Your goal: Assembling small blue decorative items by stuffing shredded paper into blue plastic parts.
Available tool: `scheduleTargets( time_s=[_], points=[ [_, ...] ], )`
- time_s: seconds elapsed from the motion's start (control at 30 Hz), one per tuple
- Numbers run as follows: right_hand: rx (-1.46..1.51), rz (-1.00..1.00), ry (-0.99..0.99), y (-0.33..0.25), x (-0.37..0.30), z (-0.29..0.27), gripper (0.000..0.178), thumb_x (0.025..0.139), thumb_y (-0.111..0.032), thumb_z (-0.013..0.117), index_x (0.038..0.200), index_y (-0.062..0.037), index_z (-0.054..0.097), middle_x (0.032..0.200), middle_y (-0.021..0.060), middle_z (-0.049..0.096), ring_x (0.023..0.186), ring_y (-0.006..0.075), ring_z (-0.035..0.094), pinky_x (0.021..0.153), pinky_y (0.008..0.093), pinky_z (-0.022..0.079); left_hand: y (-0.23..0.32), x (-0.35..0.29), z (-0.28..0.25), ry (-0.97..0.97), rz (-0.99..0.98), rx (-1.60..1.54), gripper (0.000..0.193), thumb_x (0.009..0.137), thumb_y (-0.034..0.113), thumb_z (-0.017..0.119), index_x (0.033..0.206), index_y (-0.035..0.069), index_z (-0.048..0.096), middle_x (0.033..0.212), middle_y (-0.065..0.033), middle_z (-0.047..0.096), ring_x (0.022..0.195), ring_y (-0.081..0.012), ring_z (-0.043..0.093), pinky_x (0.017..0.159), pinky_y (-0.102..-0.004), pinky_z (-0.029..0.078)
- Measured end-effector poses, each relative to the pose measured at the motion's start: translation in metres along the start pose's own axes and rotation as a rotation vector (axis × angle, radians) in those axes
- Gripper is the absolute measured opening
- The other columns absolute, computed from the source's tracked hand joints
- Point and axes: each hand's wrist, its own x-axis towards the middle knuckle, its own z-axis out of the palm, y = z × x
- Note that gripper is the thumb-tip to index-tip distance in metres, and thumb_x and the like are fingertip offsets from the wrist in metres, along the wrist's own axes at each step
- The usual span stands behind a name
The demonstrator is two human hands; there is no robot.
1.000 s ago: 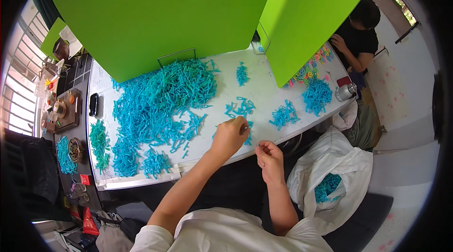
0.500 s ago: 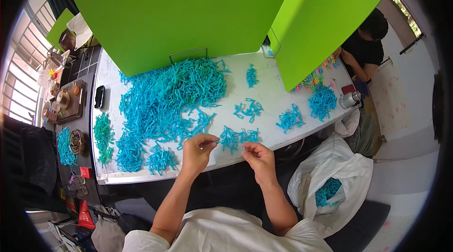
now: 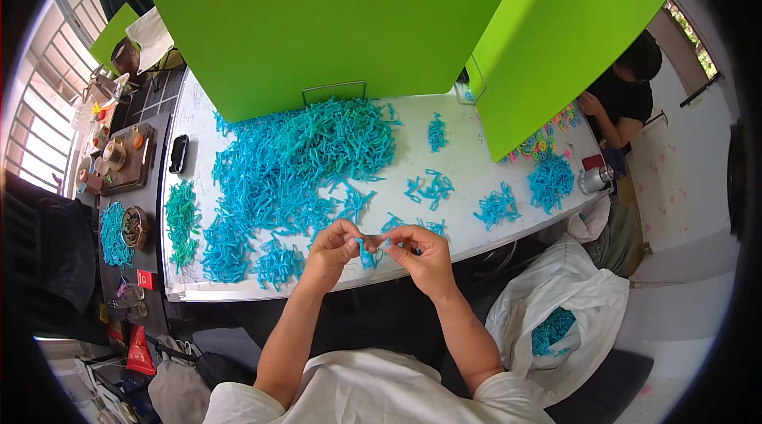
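Observation:
My left hand point(image 3: 330, 256) and my right hand point(image 3: 424, 256) are close together over the table's front edge. Between the left fingertips is a small blue plastic piece point(image 3: 367, 256), narrow and elongated. The right thumb and index finger pinch another small blue piece point(image 3: 386, 244), mostly covered by the fingers. Just beyond my hands lie a few loose blue pieces point(image 3: 433, 225), partly hidden by them. A large heap of the same blue and teal pieces point(image 3: 302, 156) spreads over the table to the left, with a smaller pile point(image 3: 278, 263) beside my left hand.
Small blue piles point(image 3: 497, 206) dot the white table point(image 3: 444, 261) on the right. Green panels point(image 3: 333, 19) stand along the back. A white sack point(image 3: 587, 297) holding blue pieces is at my lower right. A person in black point(image 3: 623, 98) sits beyond the right panel.
My hands have come closer together, with the right hand shifted left. A blue piece now shows between them. The whole view has shifted slightly.

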Motion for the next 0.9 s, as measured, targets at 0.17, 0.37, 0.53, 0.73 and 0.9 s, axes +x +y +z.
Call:
scheduleTargets(
  time_s=[0.17,0.37,0.53,0.73,0.9],
  points=[
    [0.244,0.087,-0.118,-0.004,0.003,0.006,0.015,0.087,0.001,0.069,0.102,-0.0006,0.069,0.089,0.0014,0.068,0.071,0.0051,0.057,0.065,0.0201,0.046,0.005,-0.005,0.014,-0.025,-0.096,-0.103,0.004,0.095,0.007,0.057,0.096,0.004,0.055,0.085,-0.0095,0.064,0.085,-0.0226,0.066,0.074,-0.0335,0.05],
    [0.191,0.081,-0.16,0.009,-0.003,0.005,0.017,0.086,0.004,0.068,0.103,0.0005,0.068,0.091,0.0041,0.068,0.078,0.0063,0.061,0.07,0.0218,0.049,-0.002,-0.011,0.015,-0.068,-0.192,-0.135,0.007,0.095,0.008,0.058,0.096,0.003,0.054,0.082,-0.0108,0.065,0.067,-0.0252,0.068,0.059,-0.0338,0.054],
    [0.332,0.143,-0.173,0.008,-0.005,0.003,0.014,0.086,0.005,0.068,0.099,-0.0003,0.067,0.089,0.0023,0.067,0.078,0.0055,0.059,0.07,0.022,0.048,-0.002,-0.011,0.012,-0.102,-0.22,-0.145,0.008,0.095,0.008,0.058,0.096,0.002,0.054,0.084,-0.011,0.066,0.064,-0.0254,0.068,0.057,-0.0345,0.056],
    [0.225,0.144,-0.161,0.009,-0.007,0.001,0.013,0.086,0.003,0.069,0.098,-0.001,0.067,0.088,0.0018,0.067,0.077,0.0056,0.059,0.07,0.0217,0.047,-0.005,-0.013,0.014,-0.094,-0.161,-0.058,0.003,0.095,0.005,0.057,0.096,0.002,0.054,0.084,-0.0116,0.066,0.068,-0.0246,0.069,0.06,-0.035,0.057],
    [0.208,0.134,-0.164,0.006,-0.006,0.002,0.012,0.086,0.002,0.07,0.097,-0.0015,0.068,0.086,0.0008,0.066,0.074,0.0045,0.056,0.067,0.0207,0.045,-0.005,-0.015,0.016,-0.033,-0.136,-0.01,0.004,0.093,-0.001,0.057,0.092,0.003,0.055,0.082,-0.0099,0.065,0.069,-0.0235,0.068,0.064,-0.0347,0.056]
  ],
)
